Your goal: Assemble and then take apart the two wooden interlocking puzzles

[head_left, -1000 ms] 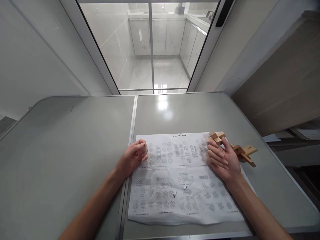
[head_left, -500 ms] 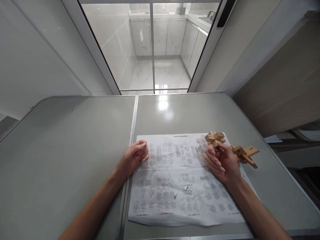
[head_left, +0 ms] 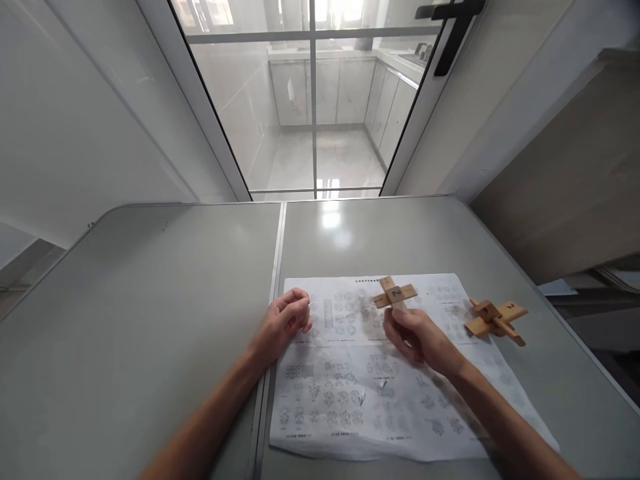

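Note:
My right hand holds a wooden interlocking puzzle by its near end, between thumb and fingers, above the printed sheet. The puzzle is a cross of light wooden bars, and a "2" shows on its middle bar. Loosely curled, my left hand rests at the sheet's left edge, with nothing visible in its fingers. A second wooden puzzle, also of crossed numbered bars, sits at the right edge of the paper. The creased instruction sheet carries rows of small diagrams.
The grey table has a metal seam left of the sheet. Beyond its far edge stands a glass-paned door with a black handle. Papers lie on a shelf at the right.
My right hand has moved left, away from the second puzzle, and turned the held puzzle so its numbered cross shows. My left hand remains curled by the sheet. The view has tilted up slightly.

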`<state>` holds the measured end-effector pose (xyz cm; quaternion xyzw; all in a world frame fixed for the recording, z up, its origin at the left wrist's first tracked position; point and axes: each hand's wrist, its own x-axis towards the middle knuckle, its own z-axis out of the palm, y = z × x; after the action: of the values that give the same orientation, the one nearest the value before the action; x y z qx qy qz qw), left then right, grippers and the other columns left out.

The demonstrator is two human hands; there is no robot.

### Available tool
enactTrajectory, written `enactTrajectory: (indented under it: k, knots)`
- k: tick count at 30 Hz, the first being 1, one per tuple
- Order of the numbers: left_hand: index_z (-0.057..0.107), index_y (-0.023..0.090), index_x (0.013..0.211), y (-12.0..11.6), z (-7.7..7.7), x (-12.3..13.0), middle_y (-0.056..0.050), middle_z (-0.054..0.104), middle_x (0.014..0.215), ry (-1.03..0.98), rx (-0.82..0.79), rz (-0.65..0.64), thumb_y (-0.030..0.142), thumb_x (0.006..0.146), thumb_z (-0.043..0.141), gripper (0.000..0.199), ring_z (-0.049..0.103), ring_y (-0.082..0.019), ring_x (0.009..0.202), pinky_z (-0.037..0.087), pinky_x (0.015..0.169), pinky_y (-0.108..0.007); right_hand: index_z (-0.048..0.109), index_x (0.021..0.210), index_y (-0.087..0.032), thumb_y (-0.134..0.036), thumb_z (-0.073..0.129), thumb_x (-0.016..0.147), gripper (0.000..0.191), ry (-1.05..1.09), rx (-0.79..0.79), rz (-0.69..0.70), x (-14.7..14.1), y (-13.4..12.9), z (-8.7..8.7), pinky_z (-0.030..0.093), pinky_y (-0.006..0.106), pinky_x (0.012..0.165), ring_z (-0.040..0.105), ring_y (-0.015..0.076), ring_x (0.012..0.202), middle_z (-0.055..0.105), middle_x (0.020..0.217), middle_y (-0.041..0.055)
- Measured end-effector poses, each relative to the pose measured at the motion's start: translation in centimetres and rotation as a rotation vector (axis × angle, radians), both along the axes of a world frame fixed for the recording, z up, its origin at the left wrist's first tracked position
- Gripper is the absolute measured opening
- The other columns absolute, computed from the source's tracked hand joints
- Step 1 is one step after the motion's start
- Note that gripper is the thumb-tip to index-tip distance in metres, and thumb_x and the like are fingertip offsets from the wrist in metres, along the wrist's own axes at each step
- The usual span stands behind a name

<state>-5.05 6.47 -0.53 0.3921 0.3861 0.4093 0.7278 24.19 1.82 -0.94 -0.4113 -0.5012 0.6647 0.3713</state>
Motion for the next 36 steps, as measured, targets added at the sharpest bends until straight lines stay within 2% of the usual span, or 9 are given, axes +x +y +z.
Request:
enactTrajectory:
  k: [5,8,11,13,17,22,29,33,36]
  knots:
    - [0.066,0.019,0.097,-0.7,-0.1,0.1,0.002,0.055,0.077,0.091,0.155,-0.005,0.051,0.094,0.077,0.034,0.050,-0.013,0.069,0.046,0.071,-0.026,0.045,0.052,-0.022,-0.060,0.041,0.111,0.070,-0.156,0.215,0.158,-3.7,1.2,1.5,0.032,0.027,0.049,0.037,0.0111,0.045,0.042,0.043,-0.0025]
    - [0.071,0.020,0.117,-1.0,0.2,0.1,-0.009,0.068,0.113,0.153,0.294,-0.073,0.062,0.090,0.079,0.050,0.064,-0.021,0.100,0.052,0.091,-0.031,0.046,0.059,-0.022,-0.061,0.043,0.111,0.065,-0.195,0.310,0.128,-5.7,1.1,0.7,0.033,0.027,0.050,0.042,0.0120,0.048,0.049,0.048,-0.0022]
    - [0.066,0.022,0.138,-1.4,0.3,0.3,-0.017,0.064,0.140,0.101,0.330,-0.180,0.069,0.085,0.081,0.073,0.062,-0.033,0.131,0.051,0.110,-0.042,0.043,0.061,-0.022,-0.057,0.044,0.111,0.061,-0.222,0.401,0.139,-7.0,0.7,-0.5,0.029,0.027,0.051,0.038,0.0110,0.050,0.046,0.053,-0.0032]
    - [0.059,0.025,0.149,-1.6,0.2,0.4,-0.019,0.060,0.150,0.065,0.316,-0.230,0.069,0.083,0.083,0.082,0.060,-0.036,0.138,0.050,0.114,-0.047,0.038,0.062,-0.022,-0.055,0.043,0.112,0.060,-0.226,0.438,0.148,-7.6,0.3,-1.1,0.027,0.027,0.051,0.034,0.0106,0.051,0.041,0.055,-0.0042]
    - [0.053,0.027,0.156,-2.0,0.0,0.5,-0.020,0.064,0.149,0.036,0.280,-0.330,0.067,0.083,0.084,0.090,0.065,-0.037,0.135,0.053,0.113,-0.049,0.036,0.067,-0.023,-0.055,0.038,0.113,0.057,-0.230,0.475,0.181,-8.2,-0.1,-1.5,0.027,0.028,0.051,0.032,0.0113,0.052,0.039,0.059,-0.0044]
    - [0.061,0.023,0.148,-1.9,-0.1,0.3,-0.018,0.074,0.135,0.013,0.229,-0.411,0.061,0.085,0.085,0.077,0.068,-0.038,0.133,0.054,0.112,-0.048,0.048,0.072,-0.022,-0.057,0.037,0.114,0.056,-0.196,0.547,0.206,-8.4,-0.2,-1.5,0.044,0.032,0.067,0.050,0.0175,0.068,0.056,0.069,0.0016]
    - [0.063,0.024,0.142,-1.6,0.1,0.1,-0.019,0.070,0.142,-0.027,0.217,-0.407,0.048,0.080,0.093,0.073,0.071,-0.037,0.128,0.058,0.107,-0.048,0.061,0.078,-0.020,-0.058,0.047,0.112,0.053,0.022,0.280,0.325,-7.4,0.5,-0.5,0.048,0.028,0.062,0.057,0.0141,0.060,0.061,0.065,-0.0002]
    - [0.066,0.024,0.138,-1.5,0.3,0.1,-0.018,0.069,0.142,-0.035,0.223,-0.413,0.046,0.076,0.096,0.072,0.070,-0.038,0.129,0.058,0.106,-0.047,0.063,0.086,-0.019,-0.053,0.053,0.112,0.044,0.140,0.183,0.421,-6.3,1.0,-0.7,0.055,0.030,0.068,0.063,0.0148,0.063,0.063,0.064,-0.0015]
    - [0.067,0.025,0.137,-1.5,0.5,0.1,-0.018,0.069,0.142,-0.037,0.210,-0.427,0.043,0.075,0.097,0.071,0.073,-0.036,0.122,0.062,0.097,-0.043,0.066,0.088,-0.018,-0.051,0.056,0.111,0.041,0.142,0.142,0.452,-6.0,1.2,-1.1,0.052,0.027,0.063,0.063,0.0131,0.061,0.065,0.066,-0.0015]
